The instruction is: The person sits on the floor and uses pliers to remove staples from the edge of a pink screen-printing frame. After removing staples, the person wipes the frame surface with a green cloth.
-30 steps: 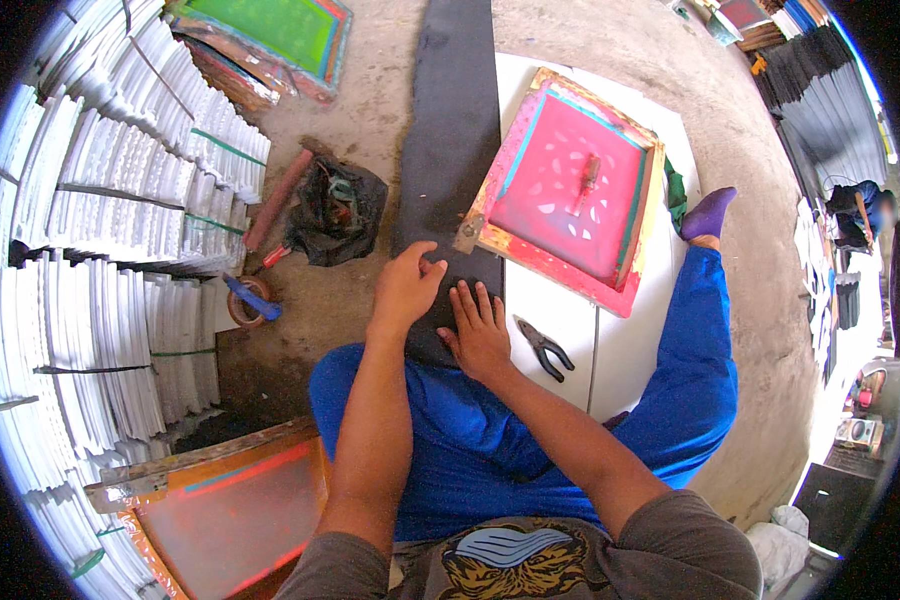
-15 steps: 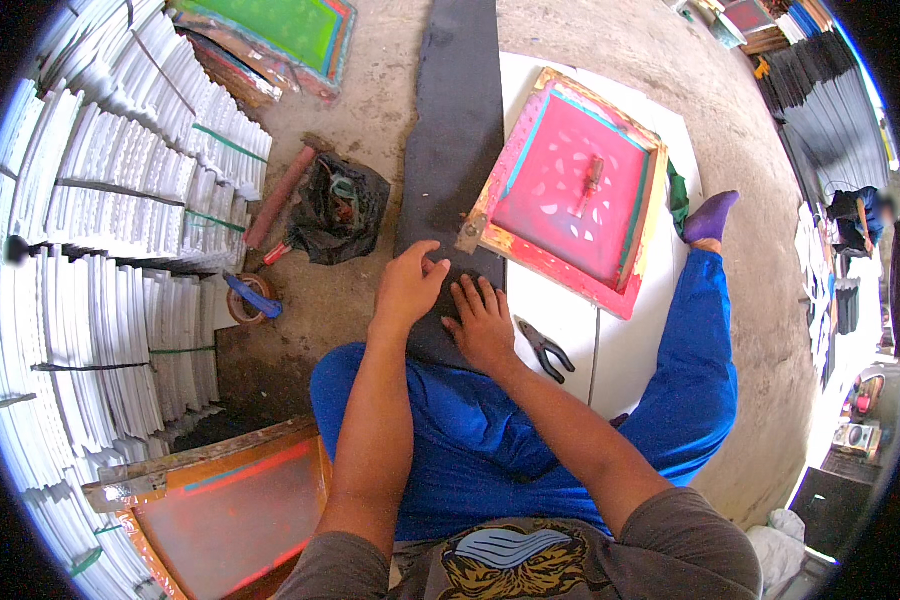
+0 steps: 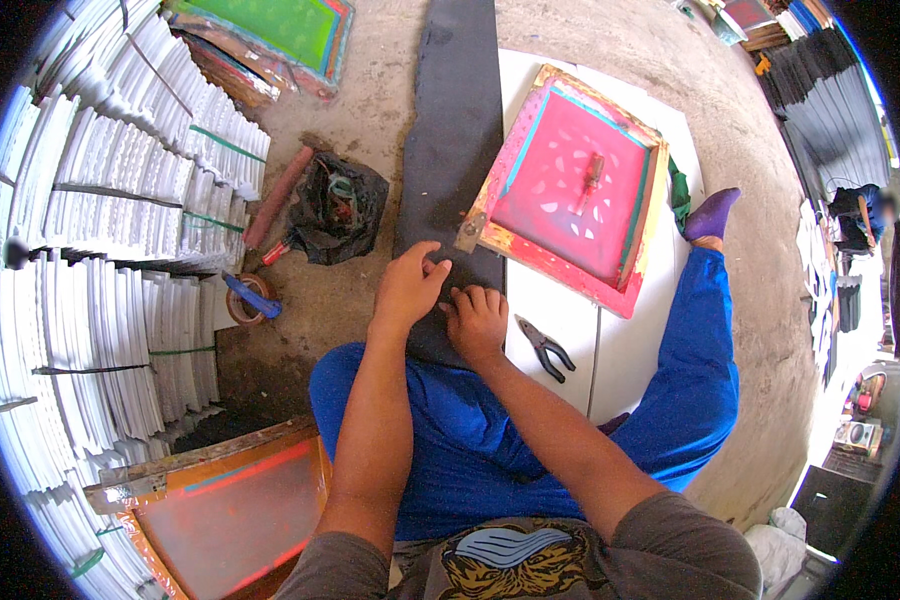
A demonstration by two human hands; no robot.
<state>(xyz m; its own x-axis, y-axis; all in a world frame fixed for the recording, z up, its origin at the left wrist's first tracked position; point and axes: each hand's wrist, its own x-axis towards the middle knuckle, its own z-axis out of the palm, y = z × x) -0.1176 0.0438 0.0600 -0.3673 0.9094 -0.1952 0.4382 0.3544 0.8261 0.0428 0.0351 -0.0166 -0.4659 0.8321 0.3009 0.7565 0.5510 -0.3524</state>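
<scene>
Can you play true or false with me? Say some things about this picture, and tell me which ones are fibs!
1. The sock is purple. True.
2. The left hand is holding the pliers. False: the pliers lie on the white board.
3. The right hand is on the black strip. True.
4. The brown tape roll is inside the black plastic bag. False: it lies outside the bag.
5. The pink printing screen has a wooden frame. True.
6. The trousers are yellow. False: they are blue.
</scene>
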